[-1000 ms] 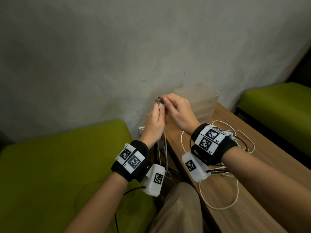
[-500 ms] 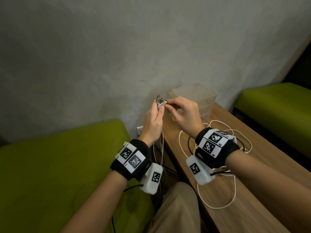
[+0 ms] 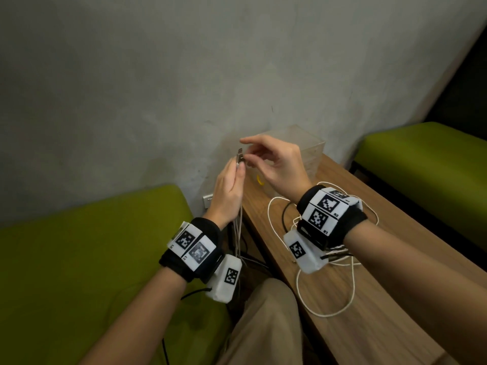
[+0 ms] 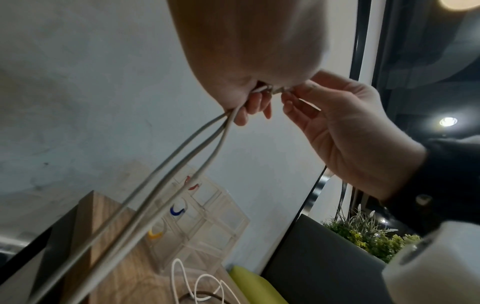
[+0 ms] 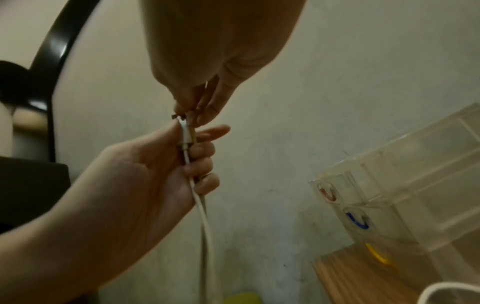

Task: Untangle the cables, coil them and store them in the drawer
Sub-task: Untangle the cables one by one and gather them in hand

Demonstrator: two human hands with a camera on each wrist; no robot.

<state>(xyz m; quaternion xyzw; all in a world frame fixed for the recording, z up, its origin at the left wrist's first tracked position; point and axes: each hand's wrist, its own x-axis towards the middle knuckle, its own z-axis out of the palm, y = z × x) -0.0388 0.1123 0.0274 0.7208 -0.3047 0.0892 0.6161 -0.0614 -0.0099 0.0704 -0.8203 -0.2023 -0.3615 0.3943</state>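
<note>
My left hand (image 3: 226, 188) grips a doubled grey-white cable (image 3: 238, 227) and holds its metal plugs (image 3: 239, 158) upright in front of the wall. Its strands (image 4: 182, 164) hang down from the fist past the table edge. My right hand (image 3: 276, 164) reaches in from the right. Thumb and a finger pinch the plug tips (image 5: 188, 118), while the index finger sticks out above. A loose white cable (image 3: 326, 312) and a black cable (image 3: 284, 219) lie tangled on the wooden table (image 3: 395, 299). The clear drawer unit (image 3: 311, 148) stands at the wall with all drawers shut.
The drawers carry red (image 5: 327, 194), blue (image 5: 357, 222) and yellow (image 5: 378, 255) handles. Green cushions lie left (image 3: 92, 259) and right (image 3: 427, 164) of the table. A wall socket (image 3: 208, 200) sits beside the table's far corner.
My right hand has drawn back to the right from over the plugs and raised its index finger, keeping only fingertips on the plug tips. The left hand has stayed where it was.
</note>
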